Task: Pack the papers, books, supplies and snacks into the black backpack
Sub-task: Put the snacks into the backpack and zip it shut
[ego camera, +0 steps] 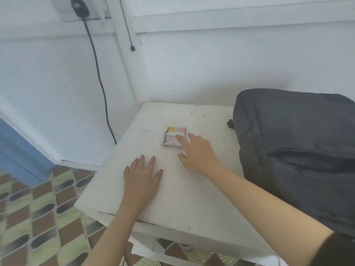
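A white bench (192, 198) stands in a corner against white walls, seen from above by the person working at it. A black backpack (299, 150) lies on the right side of the bench, its dark fabric slumped, with a zip line running across its front. Near the middle of the bench lie 2 small snack packets (173, 137), red, white and yellow, touching each other. The right hand (197, 154) reaches forward with fingers spread, its fingertips resting on the near right edge of the packets; its grip is open and nothing is held. The left hand (142, 177) lies flat on the bench, palm down, fingers loosely spread, its grip also open and empty, just beside the right hand. A black cable (99, 77) hangs down the wall from a plug at the top left. Patterned tile floor (38, 217) shows below the bench
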`<state>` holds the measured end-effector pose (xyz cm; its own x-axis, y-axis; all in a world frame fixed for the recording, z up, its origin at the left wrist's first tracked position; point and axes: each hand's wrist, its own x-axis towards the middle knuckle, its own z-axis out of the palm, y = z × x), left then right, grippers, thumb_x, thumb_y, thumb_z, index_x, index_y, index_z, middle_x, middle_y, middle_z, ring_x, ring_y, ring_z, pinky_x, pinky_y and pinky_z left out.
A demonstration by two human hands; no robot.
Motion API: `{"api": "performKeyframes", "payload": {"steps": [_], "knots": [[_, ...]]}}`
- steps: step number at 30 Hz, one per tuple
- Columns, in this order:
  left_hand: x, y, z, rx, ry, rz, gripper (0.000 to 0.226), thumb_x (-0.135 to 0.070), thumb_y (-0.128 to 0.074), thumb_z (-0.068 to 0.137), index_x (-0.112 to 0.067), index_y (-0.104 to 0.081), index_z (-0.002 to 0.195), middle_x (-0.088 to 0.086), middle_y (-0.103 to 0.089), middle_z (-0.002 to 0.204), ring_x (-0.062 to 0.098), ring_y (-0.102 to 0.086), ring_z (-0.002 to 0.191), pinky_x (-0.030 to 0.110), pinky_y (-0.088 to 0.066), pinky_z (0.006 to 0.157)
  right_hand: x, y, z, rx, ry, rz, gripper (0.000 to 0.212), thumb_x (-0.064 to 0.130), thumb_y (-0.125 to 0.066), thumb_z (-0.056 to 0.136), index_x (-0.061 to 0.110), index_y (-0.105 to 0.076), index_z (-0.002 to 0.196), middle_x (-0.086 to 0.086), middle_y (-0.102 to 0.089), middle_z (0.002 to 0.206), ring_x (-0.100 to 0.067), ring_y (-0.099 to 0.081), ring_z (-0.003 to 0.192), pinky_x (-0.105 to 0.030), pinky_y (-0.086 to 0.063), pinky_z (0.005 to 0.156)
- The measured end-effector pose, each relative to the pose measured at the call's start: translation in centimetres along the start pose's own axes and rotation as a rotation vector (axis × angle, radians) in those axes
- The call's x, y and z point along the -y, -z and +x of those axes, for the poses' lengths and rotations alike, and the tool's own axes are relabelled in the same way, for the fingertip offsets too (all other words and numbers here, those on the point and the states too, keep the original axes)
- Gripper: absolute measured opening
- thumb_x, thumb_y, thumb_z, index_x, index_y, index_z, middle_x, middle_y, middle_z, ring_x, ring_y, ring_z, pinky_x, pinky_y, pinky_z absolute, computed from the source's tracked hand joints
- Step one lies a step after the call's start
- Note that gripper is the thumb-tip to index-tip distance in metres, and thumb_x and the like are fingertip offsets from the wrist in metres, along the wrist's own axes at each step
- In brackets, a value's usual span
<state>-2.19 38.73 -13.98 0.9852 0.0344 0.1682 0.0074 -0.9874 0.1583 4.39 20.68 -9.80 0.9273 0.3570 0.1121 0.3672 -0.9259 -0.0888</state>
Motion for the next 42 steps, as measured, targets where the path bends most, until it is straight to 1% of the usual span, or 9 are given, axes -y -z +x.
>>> {"api": "performKeyframes", "payload": {"steps": [5,12,15,19,23,27,34,37,42], "knots": [[-0.3,0.4,-0.8,0.042,0.067,-0.084,0.089,-0.063,0.005,0.072,-0.027,-0.027,0.147,0.008,-0.018,0.156,0.023,-0.015,0.142,0.040,-0.008,0.114,0.1,-2.7,2.5,0.120,-0.047,0.162,0.055,0.029,-0.036,0.096,0.024,-0.019,0.148,-0.021,-0.008,0.156,-0.039,-0.010,0.141,-0.042,-0.011,0.114],[-0.2,0.2,-0.7,0.029,0.075,-0.096,0.087,-0.064,0.001,0.074,-0.027,-0.031,0.146,0.008,-0.022,0.155,0.024,-0.019,0.141,0.040,-0.009,0.114,-0.9,-2.0,1.8,-0.143,-0.001,0.322,0.020,0.021,-0.054,0.091,0.003,-0.055,0.100,-0.016,-0.060,0.094,-0.035,-0.056,0.083,-0.034,-0.030,0.065],[-0.3,0.3,-0.7,0.036,0.076,-0.105,0.086,-0.064,-0.002,0.074,-0.027,-0.033,0.145,0.008,-0.024,0.154,0.025,-0.020,0.141,0.040,-0.010,0.114,-1.5,-1.4,0.2,-0.161,-0.091,0.535,0.011,0.014,-0.055,0.091,0.003,-0.057,0.089,-0.010,-0.060,0.089,-0.028,-0.054,0.083,-0.032,-0.038,0.066],[-0.3,0.6,-0.8,0.037,0.097,-0.116,0.074,-0.060,-0.016,0.081,-0.026,-0.038,0.143,0.009,-0.028,0.152,0.026,-0.024,0.140,0.042,-0.013,0.113,-1.4,-0.1,-3.3,-0.161,-0.216,0.833,0.012,0.009,-0.059,0.088,0.013,-0.055,0.077,0.006,-0.054,0.092,-0.010,-0.046,0.088,-0.001,-0.032,0.067],[-0.7,1.2,-0.4,0.042,0.075,-0.147,0.072,-0.058,-0.024,0.078,-0.023,-0.049,0.135,0.013,-0.039,0.146,0.031,-0.033,0.135,0.046,-0.020,0.112,-1.5,2.6,-7.2,-0.218,-0.187,0.823,0.010,0.013,-0.063,0.086,0.012,-0.059,0.077,-0.001,-0.063,0.104,-0.005,-0.047,0.087,-0.001,-0.032,0.071],[-3.7,2.2,1.8,-0.004,-0.103,-0.210,0.056,-0.046,-0.042,0.081,-0.017,-0.060,0.125,0.017,-0.053,0.133,0.036,-0.047,0.124,0.051,-0.030,0.104,-2.8,6.4,-11.2,-0.373,-0.083,0.698,0.004,0.007,-0.066,0.083,0.005,-0.062,0.082,-0.007,-0.066,0.108,-0.009,-0.045,0.099,0.001,-0.028,0.081],[-14.7,6.1,4.5,-0.157,-0.441,-0.536,0.025,-0.023,-0.057,0.092,-0.023,-0.065,0.116,-0.004,-0.056,0.128,0.012,-0.045,0.121,0.016,-0.024,0.100,-7.5,10.2,-17.4,-0.728,-0.212,0.636,0.012,0.008,-0.071,0.078,0.016,-0.063,0.081,0.017,-0.060,0.115,-0.008,-0.057,0.111,-0.021,-0.047,0.088],[-19.3,6.9,4.7,-0.133,-0.577,-0.708,0.026,-0.023,-0.063,0.088,-0.045,-0.062,0.102,-0.030,-0.050,0.117,-0.014,-0.041,0.110,-0.002,-0.023,0.091,-9.2,10.7,-20.0,-0.816,-0.303,0.677,0.011,0.015,-0.070,0.077,0.022,-0.063,0.080,0.025,-0.059,0.112,0.001,-0.057,0.109,-0.009,-0.044,0.085],[-24.4,6.9,4.7,0.005,-0.765,-0.740,0.031,-0.036,-0.071,0.079,-0.055,-0.057,0.099,-0.038,-0.045,0.116,-0.019,-0.035,0.111,0.003,-0.023,0.091,-10.9,10.4,-23.6,-0.927,-0.487,0.805,0.018,0.041,-0.061,0.069,0.027,-0.063,0.079,0.021,-0.063,0.114,0.002,-0.058,0.108,-0.007,-0.047,0.079]]}}
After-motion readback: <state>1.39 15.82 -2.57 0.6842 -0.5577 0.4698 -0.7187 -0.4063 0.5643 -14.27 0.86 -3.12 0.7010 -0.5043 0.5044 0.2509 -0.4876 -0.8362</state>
